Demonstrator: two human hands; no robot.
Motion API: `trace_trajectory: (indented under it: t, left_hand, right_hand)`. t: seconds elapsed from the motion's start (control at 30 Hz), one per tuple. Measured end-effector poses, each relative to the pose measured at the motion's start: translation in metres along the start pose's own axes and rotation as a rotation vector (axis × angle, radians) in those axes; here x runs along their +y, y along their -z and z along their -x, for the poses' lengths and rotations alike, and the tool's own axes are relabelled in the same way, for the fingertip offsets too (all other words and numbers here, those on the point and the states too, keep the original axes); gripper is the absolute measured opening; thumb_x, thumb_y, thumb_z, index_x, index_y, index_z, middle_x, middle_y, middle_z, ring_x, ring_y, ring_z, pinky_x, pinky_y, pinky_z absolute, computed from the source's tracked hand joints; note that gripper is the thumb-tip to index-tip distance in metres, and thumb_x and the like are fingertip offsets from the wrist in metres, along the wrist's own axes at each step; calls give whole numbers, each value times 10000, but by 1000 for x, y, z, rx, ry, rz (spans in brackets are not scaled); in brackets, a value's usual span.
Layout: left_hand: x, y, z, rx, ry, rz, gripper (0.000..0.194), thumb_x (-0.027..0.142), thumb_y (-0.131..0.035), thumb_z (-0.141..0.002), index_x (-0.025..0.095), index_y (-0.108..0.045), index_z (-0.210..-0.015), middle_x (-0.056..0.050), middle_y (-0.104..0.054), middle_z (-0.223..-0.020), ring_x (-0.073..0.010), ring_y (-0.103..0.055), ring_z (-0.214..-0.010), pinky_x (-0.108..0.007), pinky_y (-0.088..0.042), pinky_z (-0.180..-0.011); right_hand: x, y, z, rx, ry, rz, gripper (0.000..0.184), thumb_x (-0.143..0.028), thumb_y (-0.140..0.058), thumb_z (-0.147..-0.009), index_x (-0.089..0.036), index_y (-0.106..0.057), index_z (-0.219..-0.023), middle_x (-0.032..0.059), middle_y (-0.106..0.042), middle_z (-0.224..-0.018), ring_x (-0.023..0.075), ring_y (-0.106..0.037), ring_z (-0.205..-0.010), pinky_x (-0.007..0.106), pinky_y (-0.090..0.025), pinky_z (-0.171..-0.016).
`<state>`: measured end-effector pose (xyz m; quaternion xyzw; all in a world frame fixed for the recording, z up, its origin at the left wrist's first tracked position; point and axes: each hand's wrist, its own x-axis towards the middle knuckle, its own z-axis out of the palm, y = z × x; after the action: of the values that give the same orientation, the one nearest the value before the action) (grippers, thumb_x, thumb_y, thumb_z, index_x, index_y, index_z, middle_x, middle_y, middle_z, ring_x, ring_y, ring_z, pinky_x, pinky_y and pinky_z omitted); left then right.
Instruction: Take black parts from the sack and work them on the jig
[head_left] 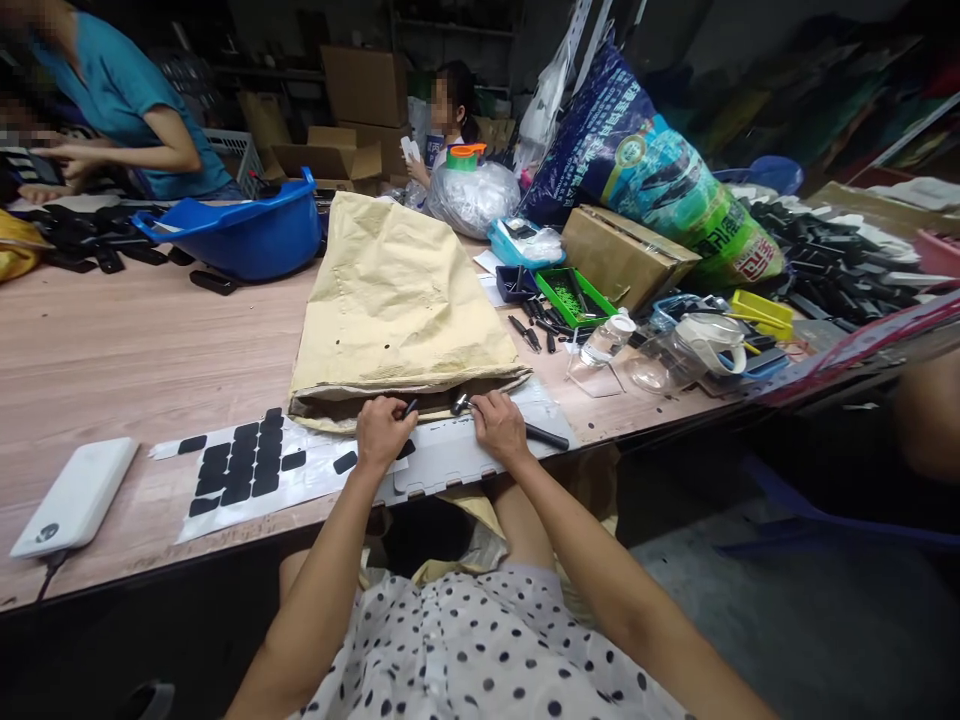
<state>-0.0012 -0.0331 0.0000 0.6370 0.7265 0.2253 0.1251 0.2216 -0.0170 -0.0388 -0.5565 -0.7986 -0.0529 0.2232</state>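
My left hand (384, 432) is closed in a pinch on a small black piece (409, 408), at the open mouth of a tan paper sack (405, 290). My right hand (499, 425) is closed round what looks like a small hammer (547, 437). Its shiny metal head pokes out left of my fingers and its black handle right of them; the shaft between is hidden. Beneath both hands lies a flat white-grey board (442, 460) at the table edge. To the left, a white sheet (244, 460) carries rows of black rounded pads.
A white power bank (79, 495) with a cable lies left. Behind are a blue basin (240, 235), a green tray (576, 298), a clear bottle (607, 338), a plastic jug (694, 350), a cardboard box (626, 255) and a large printed sack (652, 170). Two people are across the table.
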Motion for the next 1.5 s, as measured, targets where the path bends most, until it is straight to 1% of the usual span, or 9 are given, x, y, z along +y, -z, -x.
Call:
trace_trajectory:
  t: [0.1,0.2,0.37,0.63,0.83,0.97,1.13,1.3,1.5]
  left_hand:
    - [-21,-11,22,64,-193,66,117,304,-667,-778,244,-744,-843,-42,-697,-827,-244,-601,-864,-358,-478,-809]
    - [-30,-21,32,70,-259,91,121,294,-675,-800,258,-742,-895,-36,-684,-827,-243,-580,-867,-368,-463,-821]
    - [-30,-23,28,24,-256,113,127,299,-696,-804,260,-747,-914,-31,-693,-837,-243,-577,-875,-375,-450,-834]
    - [-28,-20,26,-33,-222,152,122,301,-730,-780,286,-772,-893,-17,-697,-812,-236,-584,-867,-386,-439,-853]
    - [-28,-23,23,-17,-216,160,113,333,-737,-775,288,-774,-872,-13,-687,-774,-229,-581,-841,-373,-441,-830]
    - [-26,-23,24,-16,-202,178,109,335,-728,-778,287,-774,-864,-16,-690,-765,-229,-582,-839,-374,-443,-834]
    - [-24,-21,24,-31,-190,177,109,310,-727,-769,285,-776,-863,-23,-716,-810,-237,-594,-865,-389,-446,-858]
    - [-22,-19,24,-37,-187,167,95,298,-717,-763,281,-764,-843,-22,-723,-823,-238,-596,-868,-388,-449,-857]
    - [-15,-13,26,-52,-171,132,116,263,-723,-717,258,-721,-832,-18,-721,-863,-252,-603,-901,-398,-449,-872]
  right_hand:
    - [1,1,-1,-7,-1,3,202,-210,-517,-953,-214,-696,-1047,75,-612,-919,224,-498,-874,307,-387,-751]
    - [4,2,-2,-15,3,-7,205,-206,-515,-956,-216,-700,-1044,78,-621,-927,224,-511,-882,308,-395,-746]
    - [0,8,3,-2,15,-105,223,-215,-509,-961,-222,-712,-1052,76,-634,-914,222,-545,-880,316,-436,-770]
    - [-50,24,20,86,65,-470,312,-250,-410,-1017,-238,-675,-1182,64,-662,-953,193,-624,-924,294,-517,-859]
    - [-67,22,24,25,86,-408,293,-251,-445,-1005,-246,-689,-1168,67,-657,-934,201,-612,-905,301,-520,-848]
    - [-66,22,22,-36,82,-327,267,-235,-470,-988,-245,-709,-1108,60,-651,-890,198,-610,-878,283,-516,-806]
    - [-61,26,20,10,1,-260,323,-226,-414,-1007,-239,-698,-1159,70,-666,-964,190,-621,-924,278,-505,-857]
    - [-59,17,25,-50,22,-216,300,-215,-456,-984,-256,-707,-1142,55,-661,-921,184,-622,-899,268,-505,-825]
    - [-36,14,15,29,-59,-173,329,-229,-411,-1002,-242,-705,-1149,70,-656,-963,197,-599,-924,276,-481,-825]
